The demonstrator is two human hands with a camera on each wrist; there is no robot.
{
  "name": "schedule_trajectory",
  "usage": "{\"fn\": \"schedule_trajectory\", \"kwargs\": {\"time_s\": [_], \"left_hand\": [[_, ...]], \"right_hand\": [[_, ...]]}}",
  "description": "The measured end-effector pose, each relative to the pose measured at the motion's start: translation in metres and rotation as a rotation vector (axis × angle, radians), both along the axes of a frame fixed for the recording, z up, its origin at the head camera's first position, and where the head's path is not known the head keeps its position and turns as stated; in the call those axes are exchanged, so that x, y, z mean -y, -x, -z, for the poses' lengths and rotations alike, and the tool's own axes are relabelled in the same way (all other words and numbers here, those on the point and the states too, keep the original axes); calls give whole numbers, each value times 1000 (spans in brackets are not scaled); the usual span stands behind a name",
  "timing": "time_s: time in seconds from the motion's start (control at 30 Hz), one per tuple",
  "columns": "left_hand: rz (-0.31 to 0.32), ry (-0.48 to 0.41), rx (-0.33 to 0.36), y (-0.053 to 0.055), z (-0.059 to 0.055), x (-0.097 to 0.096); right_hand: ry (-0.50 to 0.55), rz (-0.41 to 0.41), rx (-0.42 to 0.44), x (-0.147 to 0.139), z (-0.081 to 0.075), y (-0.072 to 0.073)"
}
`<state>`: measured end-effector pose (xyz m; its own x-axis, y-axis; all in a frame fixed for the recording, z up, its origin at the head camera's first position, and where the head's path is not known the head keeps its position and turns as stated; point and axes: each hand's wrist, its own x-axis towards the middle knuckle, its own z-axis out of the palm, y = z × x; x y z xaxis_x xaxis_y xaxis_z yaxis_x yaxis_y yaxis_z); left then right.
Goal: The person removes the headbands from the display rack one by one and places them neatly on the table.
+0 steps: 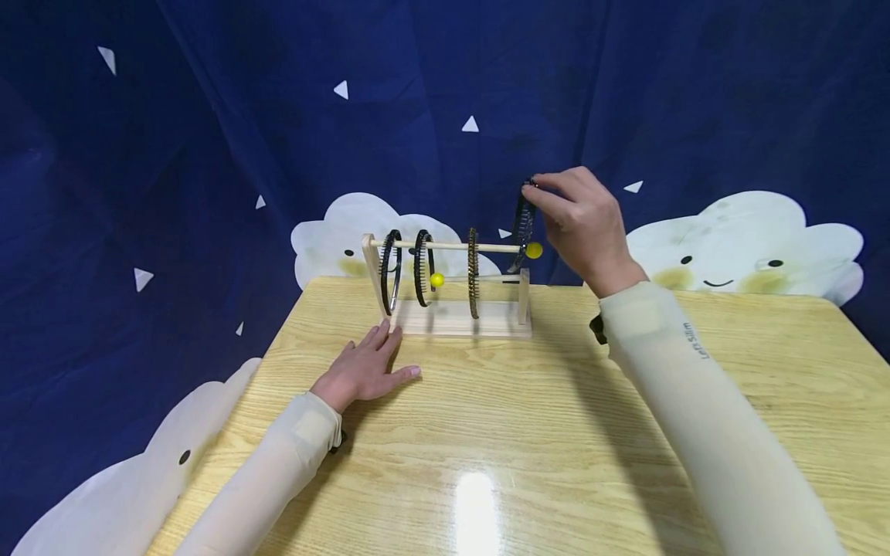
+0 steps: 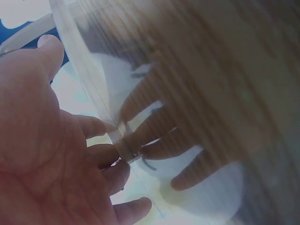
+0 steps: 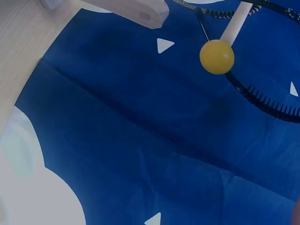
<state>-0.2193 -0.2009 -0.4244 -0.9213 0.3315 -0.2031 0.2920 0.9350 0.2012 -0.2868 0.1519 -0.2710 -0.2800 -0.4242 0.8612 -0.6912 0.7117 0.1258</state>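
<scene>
My right hand (image 1: 584, 220) pinches the top of a black toothed headband (image 1: 524, 224) between thumb and fingertips. That headband hangs at the right end of the rack's upper rod, by a yellow ball (image 1: 534, 250); in the right wrist view its toothed arc (image 3: 269, 105) passes behind the ball (image 3: 217, 56). My left hand (image 1: 366, 367) lies with fingers spread at the front left corner of the wooden rack's base (image 1: 459, 318), fingertips touching or very near it. Two black headbands (image 1: 385, 274) (image 1: 420, 270) and a brown patterned one (image 1: 473, 274) hang along the rack.
A lower rod (image 1: 480, 279) ends in another yellow ball (image 1: 436, 280), in front of the upper rod. The rack stands near the back edge of the wood-grain table (image 1: 528, 432). Behind hangs a dark blue curtain (image 1: 417, 139) with white clouds and triangles.
</scene>
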Motion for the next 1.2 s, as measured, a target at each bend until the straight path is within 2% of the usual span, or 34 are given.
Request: {"fn": "schedule_trajectory", "kwargs": {"time_s": [0.3, 0.83, 1.2], "left_hand": [[3, -1, 3, 0, 0, 0], [7, 7, -1, 1, 0, 1], [2, 7, 7, 3, 2, 1]], "right_hand": [[-12, 12, -43, -6, -8, -2], [103, -3, -83, -11, -16, -4], [164, -19, -150, -16, -22, -6]]}}
